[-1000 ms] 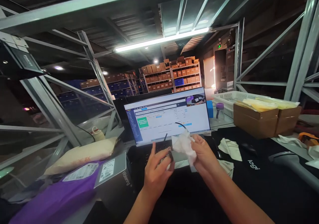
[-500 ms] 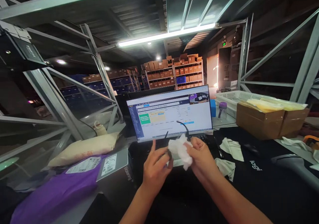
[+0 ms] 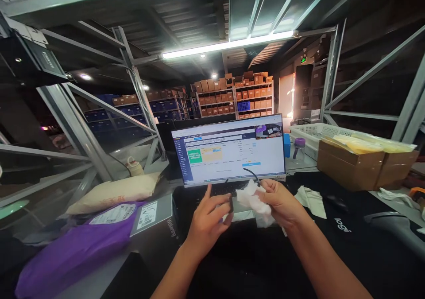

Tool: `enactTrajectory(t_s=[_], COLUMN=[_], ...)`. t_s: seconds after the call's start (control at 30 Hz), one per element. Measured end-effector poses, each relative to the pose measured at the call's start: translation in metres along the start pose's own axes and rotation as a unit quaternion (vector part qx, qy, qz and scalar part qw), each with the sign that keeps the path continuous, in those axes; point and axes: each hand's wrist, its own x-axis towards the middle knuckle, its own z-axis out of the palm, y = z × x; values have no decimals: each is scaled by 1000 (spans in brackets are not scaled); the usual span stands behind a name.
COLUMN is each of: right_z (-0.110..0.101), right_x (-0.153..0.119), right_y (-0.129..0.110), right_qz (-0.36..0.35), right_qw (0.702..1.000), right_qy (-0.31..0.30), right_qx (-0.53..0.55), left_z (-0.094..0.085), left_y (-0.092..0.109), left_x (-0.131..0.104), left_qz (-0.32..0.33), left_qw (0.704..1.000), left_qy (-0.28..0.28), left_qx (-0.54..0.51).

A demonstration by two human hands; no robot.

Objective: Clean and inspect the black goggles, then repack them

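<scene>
My right hand (image 3: 277, 199) pinches a crumpled white tissue (image 3: 254, 199), part of it thin and see-through. Behind the tissue a thin black curved arm (image 3: 251, 172) sticks up, like the temple of a pair of glasses; the rest is mostly covered. My left hand (image 3: 210, 215) is to the left, its index finger raised and its thumb and other fingers closed round a dark edge that seems to belong to the same glasses. Between the hands a pale flat thing (image 3: 244, 215) lies lower down; its kind is unclear.
A lit monitor (image 3: 229, 153) stands straight ahead. To the left lie a purple parcel (image 3: 79, 250), a grey box (image 3: 156, 219) and a beige bag (image 3: 114, 193). On the right are a white cloth (image 3: 312, 201), a black desk mat (image 3: 361, 246), a scanner (image 3: 392, 226) and cardboard boxes (image 3: 352, 164).
My right hand has drawn the tissue to the right, away from my left hand, opening a gap between them. My left hand stays nearly in place. The view has shifted slightly.
</scene>
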Motion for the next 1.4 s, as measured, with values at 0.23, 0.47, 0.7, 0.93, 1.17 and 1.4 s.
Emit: enactTrajectory(t_s=[0.23,0.47,0.7,0.93,1.17,1.4], right_z=[0,50,62,36,55,48], right_x=[0,-20,-32,-20,-19,-15], right_y=[7,69,82,7,59,46], right_qz=[-57,-225,-286,-51,-179,-99], right_qw=[996,956,930,982,971,989], right_qy=[5,185,160,118,158,88], right_qx=[-75,-36,-168,137,24,70], left_z=[-2,12,22,36,30,26], left_y=[3,22,27,36,31,32], left_x=[3,-5,-21,-16,-16,-17], left_qz=[-38,-91,-94,-32,-81,-64], left_qw=[999,988,974,983,979,980], left_qy=[26,102,195,160,156,151], left_qx=[0,66,61,81,99,112])
